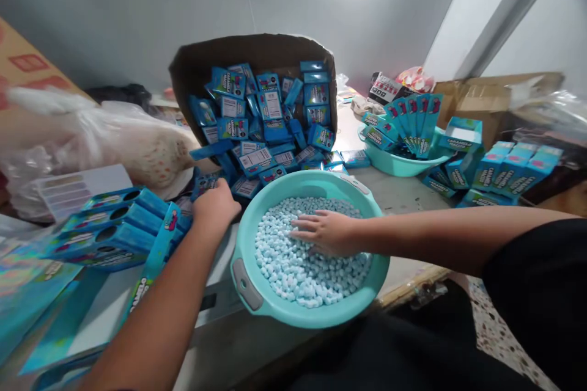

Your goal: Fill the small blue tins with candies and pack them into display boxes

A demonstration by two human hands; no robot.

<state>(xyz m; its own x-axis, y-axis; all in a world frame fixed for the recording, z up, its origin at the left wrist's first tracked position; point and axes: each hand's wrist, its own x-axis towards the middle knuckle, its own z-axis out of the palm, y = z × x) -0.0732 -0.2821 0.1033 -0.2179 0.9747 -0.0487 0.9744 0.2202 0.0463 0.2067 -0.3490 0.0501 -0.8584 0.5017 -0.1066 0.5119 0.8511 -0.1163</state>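
My right hand (328, 232) lies palm down on the pale blue candies (307, 281), its fingers stretched out and the tips partly among them. These candies fill a turquoise basin (316, 317) with grey handle grips. Left of the basin, my left hand (214, 204) is closed at a small blue candy box (205, 183); its fingertips are mostly hidden. Just beyond it, many more small blue candy boxes (257, 159) spill from a tipped cardboard carton (257, 49).
Larger blue display boxes (119, 226) stand at the left beside a plastic bag (101, 134). On the right, a second turquoise basin (398, 166) holds tall blue cartons (417, 125). More blue boxes (513, 168) and brown cardboard boxes (495, 98) crowd the far right.
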